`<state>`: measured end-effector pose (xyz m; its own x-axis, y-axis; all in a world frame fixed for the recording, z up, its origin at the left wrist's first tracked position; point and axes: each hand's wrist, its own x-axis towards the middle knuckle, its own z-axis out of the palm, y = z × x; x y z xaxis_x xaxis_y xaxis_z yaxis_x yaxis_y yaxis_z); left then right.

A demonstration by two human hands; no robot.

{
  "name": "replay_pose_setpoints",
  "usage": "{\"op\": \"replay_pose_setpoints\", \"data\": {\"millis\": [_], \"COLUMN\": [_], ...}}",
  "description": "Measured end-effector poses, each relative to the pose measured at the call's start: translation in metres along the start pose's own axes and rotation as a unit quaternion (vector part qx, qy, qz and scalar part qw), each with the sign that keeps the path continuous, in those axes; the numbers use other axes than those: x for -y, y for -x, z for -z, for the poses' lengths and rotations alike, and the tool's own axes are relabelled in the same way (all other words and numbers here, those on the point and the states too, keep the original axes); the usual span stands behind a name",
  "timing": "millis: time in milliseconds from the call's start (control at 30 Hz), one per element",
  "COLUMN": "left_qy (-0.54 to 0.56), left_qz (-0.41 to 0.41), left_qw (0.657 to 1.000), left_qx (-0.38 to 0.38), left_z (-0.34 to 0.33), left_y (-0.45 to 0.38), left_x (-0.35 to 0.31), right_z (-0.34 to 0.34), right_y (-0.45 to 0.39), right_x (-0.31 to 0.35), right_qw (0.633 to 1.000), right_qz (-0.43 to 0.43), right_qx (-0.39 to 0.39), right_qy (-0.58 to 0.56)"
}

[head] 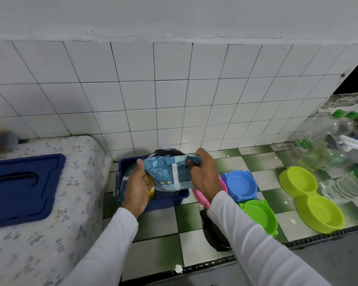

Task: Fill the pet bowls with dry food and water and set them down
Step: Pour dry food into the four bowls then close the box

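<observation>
The left hand point(137, 183) is curled around the left edge of a blue pet-food bag point(167, 172), thumb on top, its white-sleeved forearm rising from 6 o'clock. The right hand point(204, 176) is clenched on the bag's bunched right top corner, its forearm coming in from 5 o'clock. Between them the bag is held up, mouth open toward the wall, its lower part inside a blue bin point(170, 200) on the checked floor.

At 3 o'clock of the right hand stand three single bowls: one pink bowl point(201, 198) mostly behind the wrist, one blue bowl point(241, 185) touching it, and one green bowl point(259, 215) just below the blue. Farther out at 3 o'clock lies one lime double bowl point(310, 200) with two wells. All look empty. Beyond it, at 2 o'clock, are several clear bottles point(329, 139), two with green caps showing. One dark round object sits under the right forearm. At 9 o'clock, one blue lid point(22, 186) rests on a floral-covered bed point(77, 182).
</observation>
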<state>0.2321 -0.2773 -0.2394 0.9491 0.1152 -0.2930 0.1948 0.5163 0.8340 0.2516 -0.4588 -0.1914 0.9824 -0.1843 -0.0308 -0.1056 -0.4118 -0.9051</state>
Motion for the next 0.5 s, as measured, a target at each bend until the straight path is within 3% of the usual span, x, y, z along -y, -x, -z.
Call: {"op": "replay_pose_setpoints", "data": {"millis": [200,367,500], "left_qy": [0.065,-0.066,-0.109], "left_qz": [-0.039,-0.084,-0.084], "left_qw": [0.997,0.994,0.989], "left_qx": [-0.016,-0.026,-0.053], "left_z": [-0.038,-0.078,-0.109], "left_y": [0.022,0.035,0.043], "left_x": [0.035,0.067,0.089], "right_z": [0.048,0.087,0.113], "right_y": [-0.008,-0.019,-0.026], "right_x": [-0.011,-0.034,-0.054], "right_qw": [1.0,0.999,0.999], "right_qz": [0.029,0.038,0.034], "right_qx": [-0.004,-0.005,0.006], "right_qy": [-0.008,0.001,-0.003]}}
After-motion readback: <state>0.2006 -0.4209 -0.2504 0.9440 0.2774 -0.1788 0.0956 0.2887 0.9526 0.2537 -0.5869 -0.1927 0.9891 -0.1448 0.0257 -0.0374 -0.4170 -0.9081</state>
